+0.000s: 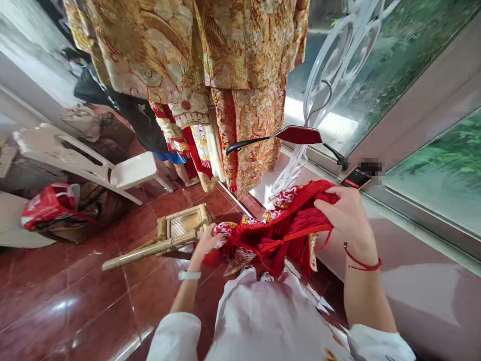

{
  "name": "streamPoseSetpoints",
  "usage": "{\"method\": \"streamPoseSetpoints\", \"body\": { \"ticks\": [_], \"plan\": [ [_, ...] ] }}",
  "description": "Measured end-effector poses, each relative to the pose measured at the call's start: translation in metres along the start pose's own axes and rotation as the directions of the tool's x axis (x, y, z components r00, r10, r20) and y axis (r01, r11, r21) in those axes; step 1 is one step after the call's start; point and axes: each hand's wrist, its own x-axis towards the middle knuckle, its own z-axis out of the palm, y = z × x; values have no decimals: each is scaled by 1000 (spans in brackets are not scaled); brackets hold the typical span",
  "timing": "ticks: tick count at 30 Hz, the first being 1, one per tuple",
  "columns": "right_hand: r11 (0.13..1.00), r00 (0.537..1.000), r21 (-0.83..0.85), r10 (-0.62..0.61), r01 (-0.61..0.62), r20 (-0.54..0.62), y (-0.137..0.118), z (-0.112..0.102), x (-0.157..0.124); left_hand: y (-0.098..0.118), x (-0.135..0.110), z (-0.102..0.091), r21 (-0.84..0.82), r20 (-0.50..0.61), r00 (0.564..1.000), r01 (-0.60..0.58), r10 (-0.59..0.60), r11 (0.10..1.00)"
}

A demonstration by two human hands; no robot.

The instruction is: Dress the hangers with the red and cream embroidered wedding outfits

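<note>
A red embroidered garment (285, 228) hangs bunched between my two hands in front of my white top. My right hand (347, 218) grips its upper right edge, fingers curled into the cloth; a red string circles that wrist. My left hand (206, 243) holds the garment's lower left end, with a white band on the wrist. Just above the garment hangs a dark red and black clothes hanger (296, 135), hooked on a white metal window grille (338, 65).
Gold and red embroidered robes (210, 65) hang ahead. A small bamboo stool (176, 233) stands on the red tiled floor. At the left are a white plastic chair (124, 170) and a red bag (48, 203). A phone (356, 176) lies on the window sill at the right.
</note>
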Motion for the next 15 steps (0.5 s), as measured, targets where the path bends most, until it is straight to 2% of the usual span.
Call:
{"method": "streamPoseSetpoints", "body": {
  "ticks": [1,3,4,6,8,10,12,15],
  "plan": [
    [1000,999,14,-5,6,-50,-3,-1,-1,6,-15,19,46,-105,990,-90,94,995],
    [999,993,46,-14,19,-120,-9,-4,-2,17,-39,59,112,-246,940,-215,237,970],
    [998,990,64,-16,26,-141,-12,-4,-2,23,-47,80,123,-246,923,-273,296,954],
    [994,989,107,-20,36,-143,-17,-4,-3,34,-53,121,63,-150,916,-366,371,929],
    [988,988,146,-25,47,-149,-20,-4,-4,43,-49,156,-8,-112,930,-352,349,936],
    [984,985,172,-10,40,-174,-21,-7,-5,48,-41,183,-30,-145,949,-288,281,957],
    [983,982,181,15,19,-188,-22,-11,-7,50,-35,199,-31,-199,952,-242,231,970],
    [985,980,172,25,10,-200,-22,-17,-10,52,-34,210,-48,-279,936,-238,216,970]
  ]
}}
